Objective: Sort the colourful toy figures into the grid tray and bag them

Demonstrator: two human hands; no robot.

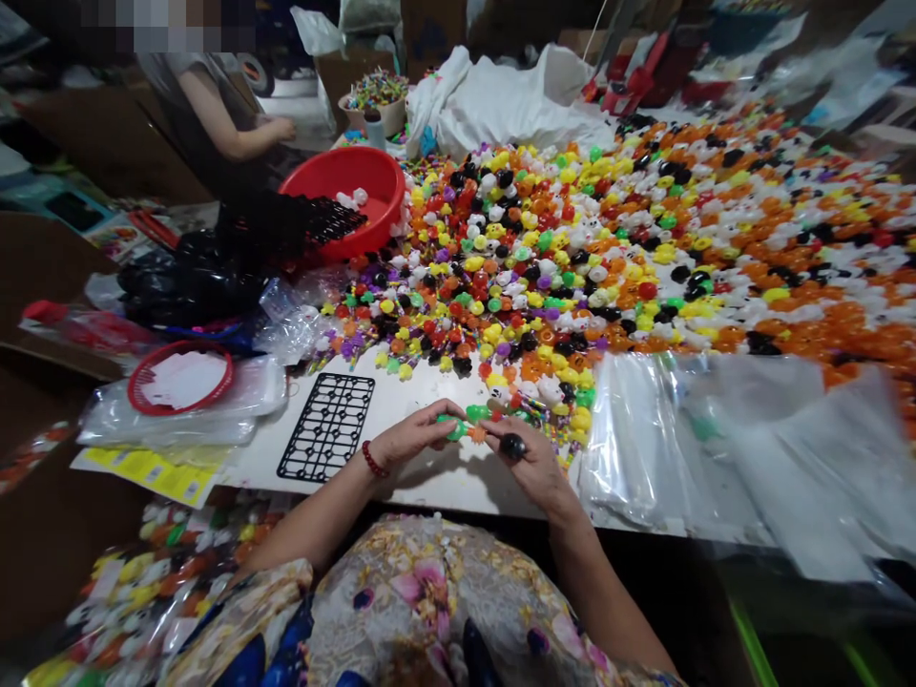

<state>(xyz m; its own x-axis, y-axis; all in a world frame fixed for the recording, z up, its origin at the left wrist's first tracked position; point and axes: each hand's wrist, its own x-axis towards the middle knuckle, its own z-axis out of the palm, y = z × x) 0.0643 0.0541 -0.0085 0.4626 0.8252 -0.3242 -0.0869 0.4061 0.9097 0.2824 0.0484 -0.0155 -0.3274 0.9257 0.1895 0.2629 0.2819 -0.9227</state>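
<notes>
My left hand (419, 437), with a red bead bracelet (374, 460) at its wrist, pinches a small green plastic piece (450, 428) between thumb and fingers. Close against it, my right hand (535, 469) is closed, with a round black plastic piece (512, 446) held among its fingers. An orange spiky piece (477, 434) sits at the right fingertips, between the two hands. Just behind them is another green piece (477, 413); whether a finger touches it I cannot tell. A black plastic grid tray (326, 426) lies flat on the white table (415, 485), left of my hands.
Colourful small plastic figures (558, 258) are heaped across the table. Clear plastic bags (636, 439) lie at the right. Further left are a red basin (343, 172), a small red basket (180, 378) with white paper, and black bags (193, 281). Another person (207, 114) stands beyond.
</notes>
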